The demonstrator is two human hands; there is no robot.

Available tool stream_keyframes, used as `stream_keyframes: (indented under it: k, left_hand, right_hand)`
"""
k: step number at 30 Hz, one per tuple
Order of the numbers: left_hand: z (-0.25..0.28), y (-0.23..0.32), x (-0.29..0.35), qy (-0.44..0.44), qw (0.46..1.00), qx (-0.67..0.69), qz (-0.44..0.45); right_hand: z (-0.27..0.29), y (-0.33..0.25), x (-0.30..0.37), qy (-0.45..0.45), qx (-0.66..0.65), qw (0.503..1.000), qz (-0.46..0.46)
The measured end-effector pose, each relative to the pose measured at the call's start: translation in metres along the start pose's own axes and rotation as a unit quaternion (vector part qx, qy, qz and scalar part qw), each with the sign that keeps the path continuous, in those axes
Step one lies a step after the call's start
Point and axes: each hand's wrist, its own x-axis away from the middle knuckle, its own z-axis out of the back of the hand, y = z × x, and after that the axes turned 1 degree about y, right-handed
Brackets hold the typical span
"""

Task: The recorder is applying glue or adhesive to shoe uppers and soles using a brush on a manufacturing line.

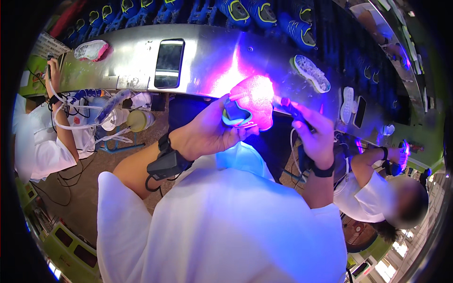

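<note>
My left hand (203, 129) is closed around a shoe (255, 96) at the middle of the view, just off the bench's near edge. Its collar is trimmed in yellow-green and faces me, while its pink-lit side glows under strong violet light. To the right, my right hand (318, 134) grips a slim dark handled tool (293, 111). The tip points left at the shoe. Glare hides whether the tip touches it, and the tool's exact kind cannot be made out. A thin pale tube hangs below that hand.
On the metal bench (134, 52) lie a phone (170, 63), a pink-edged sole (91, 50), a pale sole (310, 73) and another white sole (347, 104). Blue shoes (257, 12) line a rack behind. Co-workers sit left and right. Pots (140, 120) and hoses stand at left.
</note>
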Motion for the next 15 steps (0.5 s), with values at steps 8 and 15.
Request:
stream_keyframes:
  k: [8,15]
  left_hand:
    - [-0.015,0.011,0.006,-0.096,0.959,-0.245,-0.105]
    - [-0.060,0.033,-0.002,0.001,0.791,-0.499,-0.354]
  right_hand:
    - [-0.021,0.033,0.013,0.026,-0.119,0.991,-0.059]
    - [-0.031,0.018,-0.018,0.071,-0.102,0.990,-0.061]
